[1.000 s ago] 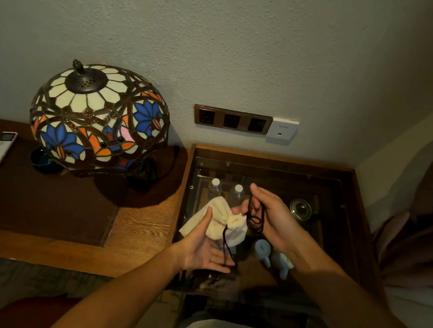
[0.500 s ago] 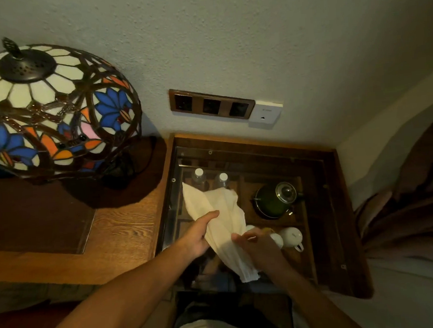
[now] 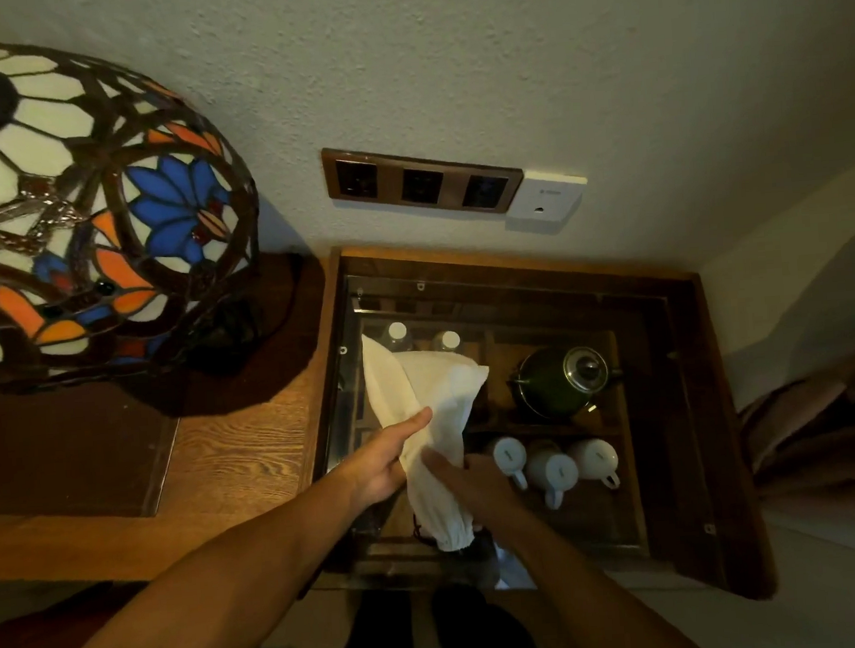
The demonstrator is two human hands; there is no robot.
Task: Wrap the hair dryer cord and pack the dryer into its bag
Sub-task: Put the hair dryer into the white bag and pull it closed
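A white cloth drawstring bag point(image 3: 435, 424) is held over the glass-topped side table point(image 3: 674, 407), its gathered mouth pointing down toward me. My left hand point(image 3: 382, 463) grips the bag's left side with the thumb across the cloth. On the right side, near the lower part, my right hand point(image 3: 469, 485) holds the bag. A dark object point(image 3: 474, 545) and a bit of dark cord show just under the gathered mouth. The hair dryer itself cannot be made out.
A stained-glass lamp point(image 3: 78, 206) stands on the wooden desk point(image 3: 242, 458) at left. Under the glass lie a green kettle point(image 3: 561, 380), three white mugs point(image 3: 552, 467) and two bottle caps. A socket strip point(image 3: 423, 180) is on the wall. Bedding lies at right.
One second ago my right hand held the looped dark drawstring beside the bunched bag. Now both hands hold the bag stretched long, mouth downward, and the view has shifted right.
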